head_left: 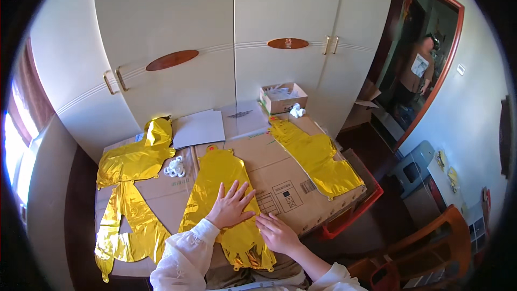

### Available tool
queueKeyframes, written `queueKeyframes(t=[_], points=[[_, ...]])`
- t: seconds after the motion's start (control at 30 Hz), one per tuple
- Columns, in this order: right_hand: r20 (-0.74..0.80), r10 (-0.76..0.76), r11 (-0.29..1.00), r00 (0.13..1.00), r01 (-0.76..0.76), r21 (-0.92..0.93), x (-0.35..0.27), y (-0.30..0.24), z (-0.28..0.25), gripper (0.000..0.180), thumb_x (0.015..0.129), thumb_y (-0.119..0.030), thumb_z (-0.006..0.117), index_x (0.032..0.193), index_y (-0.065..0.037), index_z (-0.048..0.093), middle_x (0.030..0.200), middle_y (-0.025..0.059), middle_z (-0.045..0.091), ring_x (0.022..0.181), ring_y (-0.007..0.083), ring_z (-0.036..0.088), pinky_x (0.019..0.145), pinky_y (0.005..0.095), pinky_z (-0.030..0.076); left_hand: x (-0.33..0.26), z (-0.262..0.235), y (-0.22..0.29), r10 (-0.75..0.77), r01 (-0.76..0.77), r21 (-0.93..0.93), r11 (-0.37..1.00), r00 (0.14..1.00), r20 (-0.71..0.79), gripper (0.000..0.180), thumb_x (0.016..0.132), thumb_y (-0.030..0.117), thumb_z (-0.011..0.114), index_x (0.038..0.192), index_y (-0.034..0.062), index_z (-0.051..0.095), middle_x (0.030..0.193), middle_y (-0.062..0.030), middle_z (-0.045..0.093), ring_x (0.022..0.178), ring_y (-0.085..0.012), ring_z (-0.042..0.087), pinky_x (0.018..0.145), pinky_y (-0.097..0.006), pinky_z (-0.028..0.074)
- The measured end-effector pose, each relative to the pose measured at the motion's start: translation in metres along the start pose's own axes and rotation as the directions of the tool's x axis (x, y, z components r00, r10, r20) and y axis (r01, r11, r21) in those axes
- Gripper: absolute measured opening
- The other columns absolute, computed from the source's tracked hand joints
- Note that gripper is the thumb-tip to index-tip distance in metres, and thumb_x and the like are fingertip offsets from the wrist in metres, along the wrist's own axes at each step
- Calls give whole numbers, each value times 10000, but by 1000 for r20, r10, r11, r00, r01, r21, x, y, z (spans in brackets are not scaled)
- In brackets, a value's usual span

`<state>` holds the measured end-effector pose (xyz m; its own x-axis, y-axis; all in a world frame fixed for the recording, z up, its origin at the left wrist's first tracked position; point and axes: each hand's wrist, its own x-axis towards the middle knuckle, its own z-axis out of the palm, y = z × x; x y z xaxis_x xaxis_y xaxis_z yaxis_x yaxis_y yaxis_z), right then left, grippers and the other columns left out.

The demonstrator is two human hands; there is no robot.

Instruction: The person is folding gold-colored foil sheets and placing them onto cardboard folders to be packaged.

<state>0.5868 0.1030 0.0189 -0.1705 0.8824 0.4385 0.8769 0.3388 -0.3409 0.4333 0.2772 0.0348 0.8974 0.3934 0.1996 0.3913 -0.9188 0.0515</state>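
Head view: the left hand (231, 206) lies flat, fingers spread, on the gold foil balloon (218, 183); the right hand (276, 233) presses its edge, grasping nothing. The balloon's lower end is partly hidden, resting on a flattened brown cardboard box (280, 178) bearing small dark printed labels.

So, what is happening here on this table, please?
A person presses both hands on a flat, uninflated gold foil balloon that lies on a flattened cardboard box. The left hand lies spread open on the foil; the right hand rests at the balloon's right edge. More gold foil balloons lie to the left and to the right. A small open cardboard box stands at the back, by a white wardrobe.
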Motion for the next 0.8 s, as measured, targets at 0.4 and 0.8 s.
queueKeyframes(t=[0.4, 0.8], points=[[10, 4, 1000, 1000, -4, -9, 1, 0, -2, 326, 875, -95, 599, 1166, 51, 627, 1273, 192, 598, 1247, 312, 544, 1097, 457, 387, -6, 1, 8, -77, 77, 41, 996, 997, 5, 752, 895, 669, 470, 1489, 215, 384, 1536, -121, 358, 1407, -402, 330, 1018, -778, 213], [30, -21, 1000, 999, 21, 0, -1, 3, 1, 286, 852, -79, 589, 1107, 27, 662, 1224, 149, 636, 1232, 268, 561, 1107, 452, 382, -5, -4, 12, -96, 96, 45, 994, 995, 5, 734, 886, 647, 505, 1456, 190, 432, 1514, -118, 386, 1395, -394, 352, 1018, -775, 214]])
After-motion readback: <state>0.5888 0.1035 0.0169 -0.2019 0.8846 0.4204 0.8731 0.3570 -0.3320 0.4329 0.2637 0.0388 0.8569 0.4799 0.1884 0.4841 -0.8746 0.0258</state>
